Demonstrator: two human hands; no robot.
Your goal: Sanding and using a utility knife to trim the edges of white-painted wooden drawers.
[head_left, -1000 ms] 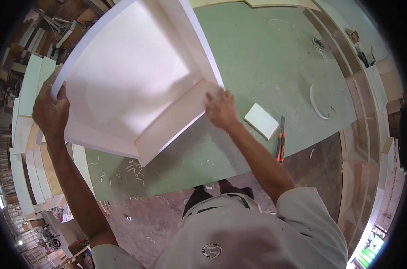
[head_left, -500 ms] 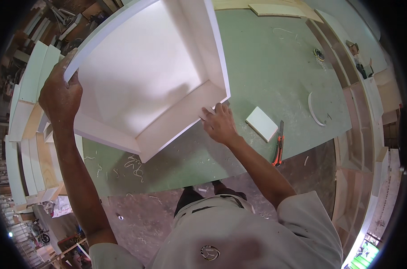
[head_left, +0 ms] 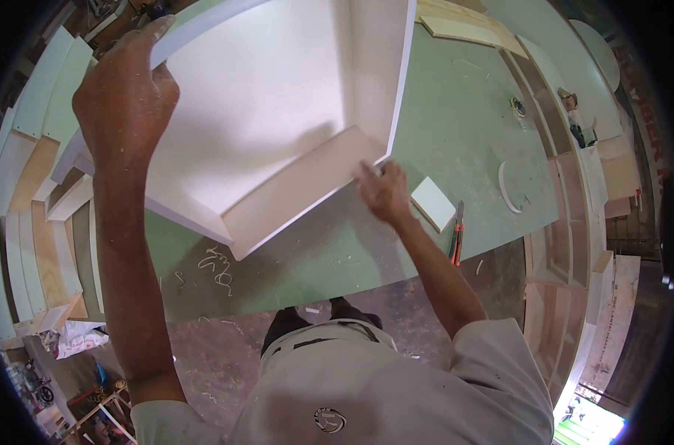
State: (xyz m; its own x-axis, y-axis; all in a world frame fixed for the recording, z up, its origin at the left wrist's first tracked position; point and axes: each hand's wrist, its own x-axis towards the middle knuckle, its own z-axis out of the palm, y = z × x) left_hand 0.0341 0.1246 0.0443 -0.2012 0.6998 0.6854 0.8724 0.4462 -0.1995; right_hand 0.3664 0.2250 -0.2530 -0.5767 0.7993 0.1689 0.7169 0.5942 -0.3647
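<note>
A white open-fronted box (head_left: 255, 96) is tilted over the green worktable (head_left: 455, 126). My left hand (head_left: 129, 96) is closed round its upper left edge, fingertips near the top. At the lower right edge, my right hand (head_left: 383, 189) touches or nearly touches the rim with bent, slightly spread fingers, blurred a little. Just right of that hand lie a small white block (head_left: 432, 202) and an orange-and-black utility knife (head_left: 457, 237).
Panels (head_left: 47, 252) are stacked at the left. Boards (head_left: 459, 30) lie along the back. A long shelving frame (head_left: 544, 259) lines the right. A tape roll (head_left: 516, 107), a curved strip (head_left: 509, 185) and curly shavings (head_left: 214, 267) lie on the tabletop.
The box and my left hand have shifted right and upward in the view. My right hand has also moved right along with the box, staying at its lower edge.
</note>
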